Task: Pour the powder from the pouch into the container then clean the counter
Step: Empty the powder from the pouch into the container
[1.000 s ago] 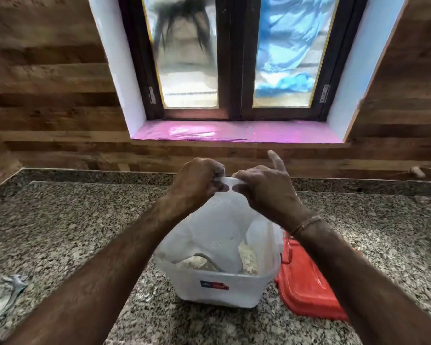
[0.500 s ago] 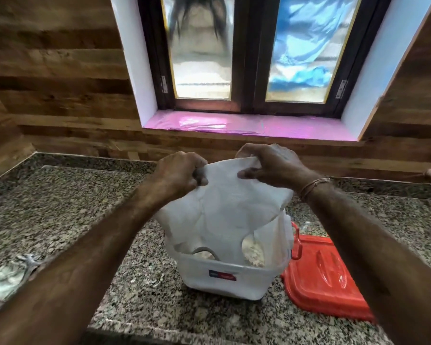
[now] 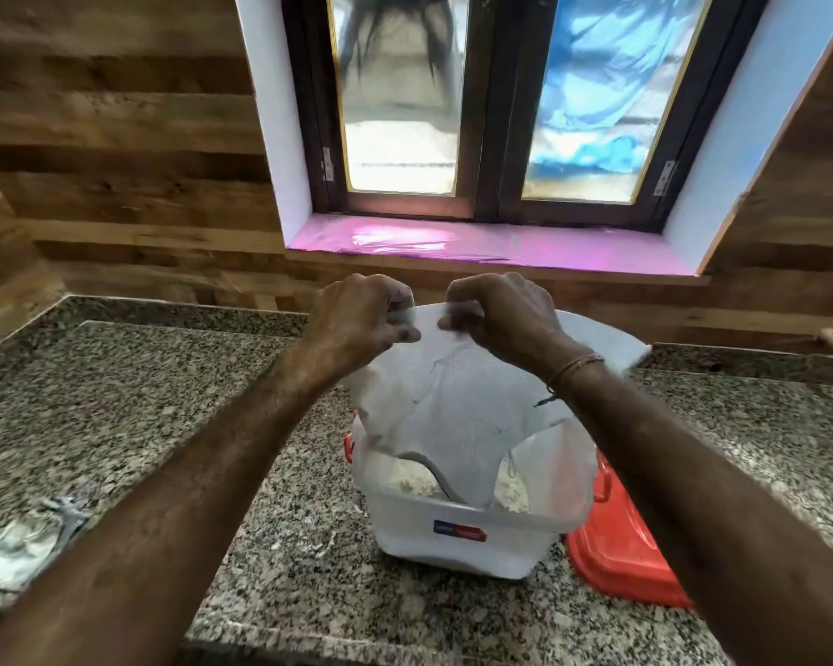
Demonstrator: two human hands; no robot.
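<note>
A white pouch (image 3: pixel 458 406) hangs upside down over a translucent white container (image 3: pixel 458 545) on the granite counter (image 3: pixel 164 415). My left hand (image 3: pixel 357 319) and my right hand (image 3: pixel 501 319) both pinch the pouch's raised upper edge, close together. The pouch's lower end dips inside the container, where pale powder (image 3: pixel 412 480) lies around a curved metal piece. The pouch hides most of the container's inside.
A red lid (image 3: pixel 621 555) lies right of the container, touching it. A crumpled grey cloth (image 3: pixel 25 545) sits at the counter's left. Wooden wall panels and a window with a pink sill (image 3: pixel 477 245) stand behind. The counter's front edge runs along the bottom.
My hands have come closer together on the pouch's top edge and lifted it slightly. The view has shifted, so the container sits lower and more to the right.
</note>
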